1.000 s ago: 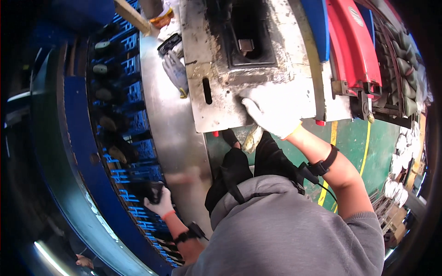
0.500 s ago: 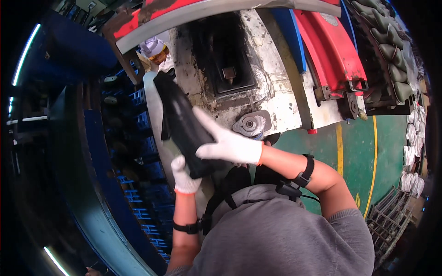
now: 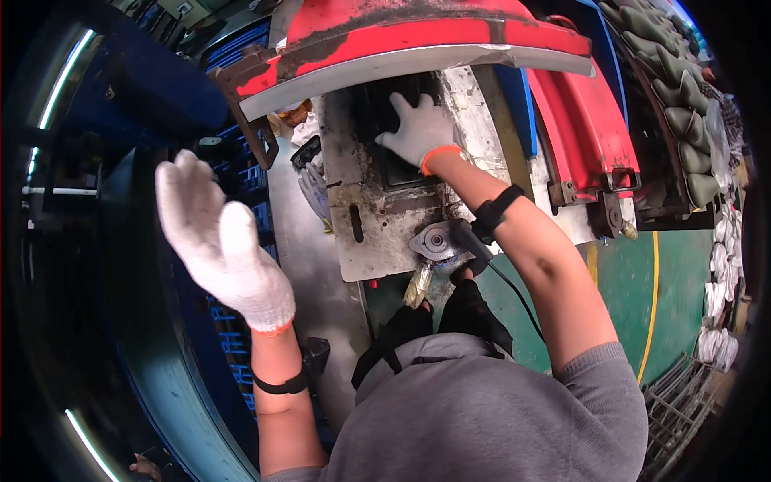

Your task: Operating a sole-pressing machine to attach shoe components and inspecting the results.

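My left hand (image 3: pixel 223 241), in a white knitted glove with an orange cuff, is raised at the left above the blue machinery. Its fingers are stretched out, the thumb stands apart, and nothing is in it. My right hand (image 3: pixel 420 131), gloved the same way, reaches forward with fingers spread over the black recessed part (image 3: pixel 393 170) of the worn metal plate (image 3: pixel 353 241). I cannot tell whether it touches the black surface below. A red press frame with a grey metal edge (image 3: pixel 418 58) arches just beyond that hand. A round grey metal fitting (image 3: pixel 436 240) sits at the plate's near edge.
A grey metal bench (image 3: pixel 293 217) runs along the left, with a small black object (image 3: pixel 307 151) and crumpled plastic on it. A second red press part (image 3: pixel 580 136) stands at the right. Beyond it is a rack of olive-green boot-like shapes (image 3: pixel 689 128). Another person is partly visible behind the frame.
The long black piece that both hands held is out of them; where it lies is unclear. My left hand has lifted up and left, my right hand has moved forward over the plate.
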Demonstrator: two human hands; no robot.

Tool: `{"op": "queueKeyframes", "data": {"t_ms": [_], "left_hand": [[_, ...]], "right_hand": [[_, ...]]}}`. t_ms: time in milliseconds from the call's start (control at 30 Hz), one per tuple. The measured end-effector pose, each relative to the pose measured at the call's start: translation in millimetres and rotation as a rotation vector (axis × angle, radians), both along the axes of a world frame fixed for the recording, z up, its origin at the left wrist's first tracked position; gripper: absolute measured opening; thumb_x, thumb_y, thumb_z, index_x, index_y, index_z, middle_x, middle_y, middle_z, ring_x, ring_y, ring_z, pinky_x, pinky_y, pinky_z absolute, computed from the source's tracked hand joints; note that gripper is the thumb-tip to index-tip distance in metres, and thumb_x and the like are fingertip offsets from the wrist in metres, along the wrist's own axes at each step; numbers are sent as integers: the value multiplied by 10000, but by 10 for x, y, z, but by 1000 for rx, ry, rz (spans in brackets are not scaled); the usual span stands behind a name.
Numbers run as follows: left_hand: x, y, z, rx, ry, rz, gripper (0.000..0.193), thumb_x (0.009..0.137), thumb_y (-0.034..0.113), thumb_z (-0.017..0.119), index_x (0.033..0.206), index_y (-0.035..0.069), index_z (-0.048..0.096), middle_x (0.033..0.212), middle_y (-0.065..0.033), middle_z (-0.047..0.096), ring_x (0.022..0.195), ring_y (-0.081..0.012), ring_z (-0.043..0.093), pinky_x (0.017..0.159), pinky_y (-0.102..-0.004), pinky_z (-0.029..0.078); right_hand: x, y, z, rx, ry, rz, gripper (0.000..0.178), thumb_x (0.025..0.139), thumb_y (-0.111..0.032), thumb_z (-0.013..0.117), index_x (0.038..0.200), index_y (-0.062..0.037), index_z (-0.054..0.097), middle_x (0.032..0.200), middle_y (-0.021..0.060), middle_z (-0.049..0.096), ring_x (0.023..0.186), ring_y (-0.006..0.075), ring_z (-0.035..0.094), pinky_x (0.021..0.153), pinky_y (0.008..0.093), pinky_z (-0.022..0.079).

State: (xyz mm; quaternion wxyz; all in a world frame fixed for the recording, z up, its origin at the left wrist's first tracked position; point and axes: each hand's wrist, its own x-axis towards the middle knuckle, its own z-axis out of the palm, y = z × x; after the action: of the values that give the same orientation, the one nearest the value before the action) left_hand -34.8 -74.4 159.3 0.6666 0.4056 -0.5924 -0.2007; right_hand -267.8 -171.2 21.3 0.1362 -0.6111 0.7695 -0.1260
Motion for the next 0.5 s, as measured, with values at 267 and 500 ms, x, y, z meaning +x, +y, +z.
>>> {"op": "queueKeyframes", "data": {"t_ms": [267, 500], "left_hand": [[-299, -700, 820, -239, -486, -78, 566, 976, 227, 724, 1477, 6, 582, 1516, -180, 568, 1417, -255, 509, 1221, -404, 337], [-1029, -1477, 1105, -716, -985, -47, 404, 974, 309, 654, 1307, 80, 667, 1263, -175, 672, 1155, -382, 636, 968, -445, 528]], "right_hand": [[47, 12, -82, 132, 22, 29, 1011, 806, -682, 739, 1625, -238, 347, 1339, 288, 535, 1142, 464, 669, 911, 536, 583], [31, 2, -15, 181, 37, 45, 1053, 836, -737, 684, 1661, -217, 287, 1357, 300, 524, 1149, 469, 674, 941, 526, 580]]}}
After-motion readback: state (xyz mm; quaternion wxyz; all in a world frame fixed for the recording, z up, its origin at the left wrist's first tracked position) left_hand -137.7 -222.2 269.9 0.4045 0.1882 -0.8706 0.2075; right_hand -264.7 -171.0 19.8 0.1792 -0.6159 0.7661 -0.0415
